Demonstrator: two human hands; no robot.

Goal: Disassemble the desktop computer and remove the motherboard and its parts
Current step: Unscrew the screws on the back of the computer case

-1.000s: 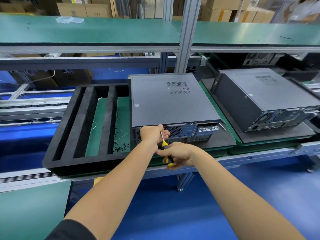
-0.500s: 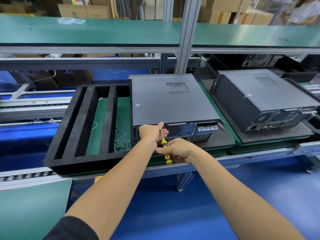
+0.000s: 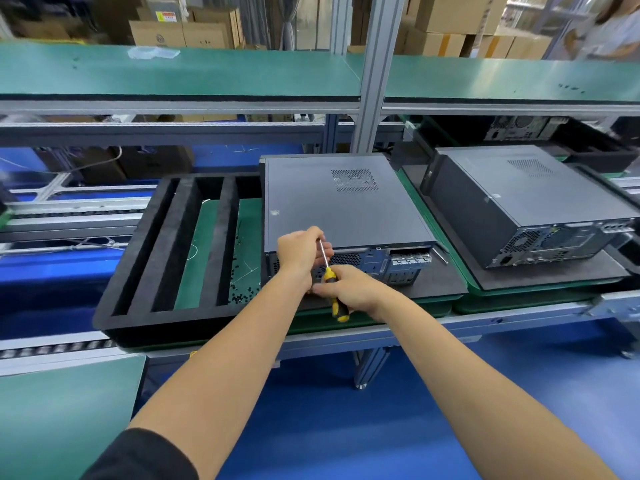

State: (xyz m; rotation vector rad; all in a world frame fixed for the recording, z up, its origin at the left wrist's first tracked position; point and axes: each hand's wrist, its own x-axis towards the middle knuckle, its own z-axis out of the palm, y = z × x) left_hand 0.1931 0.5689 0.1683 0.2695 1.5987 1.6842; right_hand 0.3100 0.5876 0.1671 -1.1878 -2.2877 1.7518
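A factory assembly line: green-matted shelf (image 3: 207, 74) on aluminium framing (image 3: 375, 64), roller conveyor rails (image 3: 52, 349), stacked cardboard boxes (image 3: 194, 29) behind, computer cases (image 3: 519, 199) on foam trays (image 3: 145, 251).

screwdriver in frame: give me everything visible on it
The screwdriver has a yellow-and-black handle, plastic or rubber by its look, and a thin bright metal shaft. It tilts, handle low toward the person, shaft rising up and left to the rear top edge of the nearer computer. The right hand grips the handle; the left hand closes round the shaft near the tip. The tip itself is hidden.
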